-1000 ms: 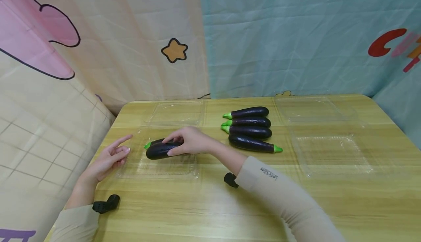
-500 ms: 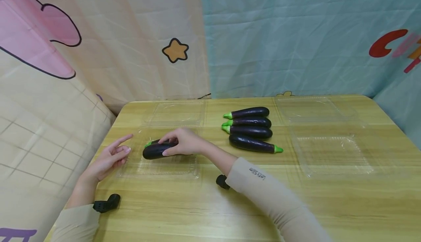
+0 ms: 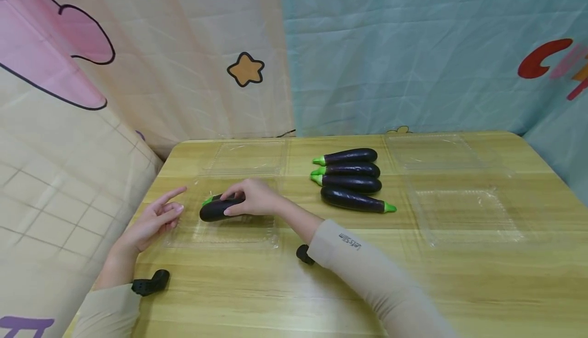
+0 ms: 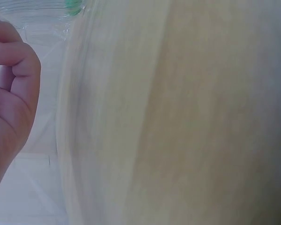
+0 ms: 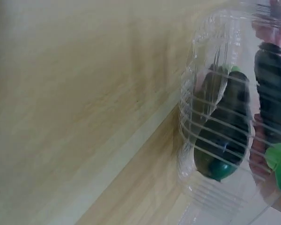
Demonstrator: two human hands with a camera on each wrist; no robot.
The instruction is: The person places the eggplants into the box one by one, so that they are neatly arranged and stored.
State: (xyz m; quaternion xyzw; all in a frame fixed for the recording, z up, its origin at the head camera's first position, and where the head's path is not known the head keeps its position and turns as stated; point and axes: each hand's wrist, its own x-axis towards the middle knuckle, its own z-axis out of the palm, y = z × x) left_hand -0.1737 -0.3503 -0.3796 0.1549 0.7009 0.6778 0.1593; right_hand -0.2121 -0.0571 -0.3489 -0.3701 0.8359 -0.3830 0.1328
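My right hand grips a dark purple eggplant from above, over the base of the left clear plastic container. Its stem end is hidden under the hand in the head view; the right wrist view shows its green cap. Behind it, mostly covered, lies another eggplant, seen through the container's ribbed wall in the right wrist view. My left hand is beside the container's left edge, index finger stretched out, the others loosely curled around nothing. Whether it touches the rim I cannot tell.
Several eggplants lie in a stack of rows mid-table, the nearest with its stem pointing right. A second clear container stands at the right, its lid folded back. The left container's lid also lies back. Curtains hang behind the table.
My right hand has shifted slightly left with the eggplant, most of it in the first half second. My left hand stays where it was.
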